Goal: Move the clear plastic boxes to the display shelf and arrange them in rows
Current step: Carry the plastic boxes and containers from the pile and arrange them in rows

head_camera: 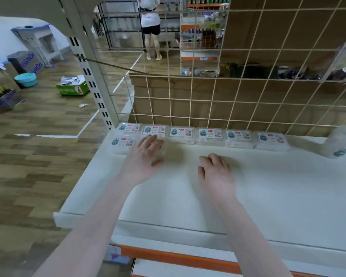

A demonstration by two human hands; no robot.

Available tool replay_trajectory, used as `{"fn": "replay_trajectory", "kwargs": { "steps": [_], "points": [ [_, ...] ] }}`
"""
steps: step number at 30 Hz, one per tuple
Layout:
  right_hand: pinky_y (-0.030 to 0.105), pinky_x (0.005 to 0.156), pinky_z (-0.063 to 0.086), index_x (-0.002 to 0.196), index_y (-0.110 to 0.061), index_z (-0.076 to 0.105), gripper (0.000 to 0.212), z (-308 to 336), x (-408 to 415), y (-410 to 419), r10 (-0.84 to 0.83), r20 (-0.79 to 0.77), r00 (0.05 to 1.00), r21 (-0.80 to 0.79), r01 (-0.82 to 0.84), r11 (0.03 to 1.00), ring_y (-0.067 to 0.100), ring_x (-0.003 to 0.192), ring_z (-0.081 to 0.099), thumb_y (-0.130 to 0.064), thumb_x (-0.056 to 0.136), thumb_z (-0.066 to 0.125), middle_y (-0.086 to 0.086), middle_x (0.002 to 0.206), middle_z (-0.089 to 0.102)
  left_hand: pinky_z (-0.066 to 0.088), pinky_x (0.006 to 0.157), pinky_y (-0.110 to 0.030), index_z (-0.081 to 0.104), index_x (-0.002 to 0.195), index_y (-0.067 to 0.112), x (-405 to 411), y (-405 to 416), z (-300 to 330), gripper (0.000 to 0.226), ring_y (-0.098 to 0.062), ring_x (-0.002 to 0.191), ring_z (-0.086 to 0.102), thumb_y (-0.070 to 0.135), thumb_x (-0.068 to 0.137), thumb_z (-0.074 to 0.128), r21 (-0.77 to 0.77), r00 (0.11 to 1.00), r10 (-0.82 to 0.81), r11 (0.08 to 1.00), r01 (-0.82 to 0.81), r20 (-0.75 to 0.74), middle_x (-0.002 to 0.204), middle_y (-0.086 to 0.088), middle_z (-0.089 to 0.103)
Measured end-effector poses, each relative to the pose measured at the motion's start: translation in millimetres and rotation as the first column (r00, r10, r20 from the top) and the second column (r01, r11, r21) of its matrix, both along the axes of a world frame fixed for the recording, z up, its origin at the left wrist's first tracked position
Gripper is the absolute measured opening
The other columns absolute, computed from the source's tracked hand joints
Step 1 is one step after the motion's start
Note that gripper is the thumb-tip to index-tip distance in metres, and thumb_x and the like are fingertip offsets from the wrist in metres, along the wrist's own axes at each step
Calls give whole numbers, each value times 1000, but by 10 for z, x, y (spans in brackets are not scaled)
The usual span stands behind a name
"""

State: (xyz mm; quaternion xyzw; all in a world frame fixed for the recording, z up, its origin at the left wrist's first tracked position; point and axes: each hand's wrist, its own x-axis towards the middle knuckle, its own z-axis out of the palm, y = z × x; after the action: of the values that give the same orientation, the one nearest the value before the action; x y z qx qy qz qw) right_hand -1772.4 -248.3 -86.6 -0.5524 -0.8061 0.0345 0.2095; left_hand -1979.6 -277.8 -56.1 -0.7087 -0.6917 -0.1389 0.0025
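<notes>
Here the left hand [148, 151] lies flat-fingered on a clear lidded plastic box [158, 150] starting the white shelf's [188, 196] second row, the right hand [216, 170] loosely curled, empty; a careless shove could skew the labelled back row [210, 135].

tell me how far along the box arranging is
Done: six clear boxes form a back row against the wire grid. A second row has begun with one box at the far left. In hand: the left hand rests on a second box beside it; the right hand holds nothing. Left: the rest of the shelf in front.
</notes>
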Motion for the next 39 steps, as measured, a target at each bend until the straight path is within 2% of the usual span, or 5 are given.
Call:
{"fn": "replay_trajectory", "kwargs": {
  "steps": [5,12,20,27,39],
  "points": [
    [31,83,38,107,-15,58,25,167,103,-136,-42,138,990,-96,55,994,24,107,48,-29,92,44,4,111,55,52,84,-44,67,109,4,111,-200,-23,42,-36,104,62,26,72,63,63,1000,17,998,-17,-7,110,-15,66],
    [35,85,41,117,-14,59,31,284,240,-611,-337,103,936,-84,346,935,29,108,50,-30,94,45,9,114,60,55,74,-43,68,101,3,139,-388,28,41,-38,92,65,7,62,80,90,994,-96,992,91,55,102,-17,68],
    [40,68,48,103,-2,68,22,262,436,-1404,-543,-21,839,49,544,838,40,85,58,-11,83,66,20,93,66,29,105,-29,50,132,14,393,-652,50,40,-22,127,40,23,93,51,58,963,-229,973,223,142,137,-3,48],
    [34,80,42,125,-11,57,36,325,990,-1790,-666,-46,745,32,667,744,28,106,52,-28,95,48,9,115,61,30,103,-27,44,136,18,988,-752,182,41,-17,130,35,29,96,43,42,938,-314,949,311,144,139,1,43],
    [40,69,45,95,-5,66,18,364,3558,-2396,-795,-67,603,132,795,592,36,82,56,-18,83,65,15,89,64,28,107,-31,48,135,15,3676,-932,294,43,-22,129,37,26,93,51,43,881,-431,901,431,194,138,-2,46]
  ]
}}
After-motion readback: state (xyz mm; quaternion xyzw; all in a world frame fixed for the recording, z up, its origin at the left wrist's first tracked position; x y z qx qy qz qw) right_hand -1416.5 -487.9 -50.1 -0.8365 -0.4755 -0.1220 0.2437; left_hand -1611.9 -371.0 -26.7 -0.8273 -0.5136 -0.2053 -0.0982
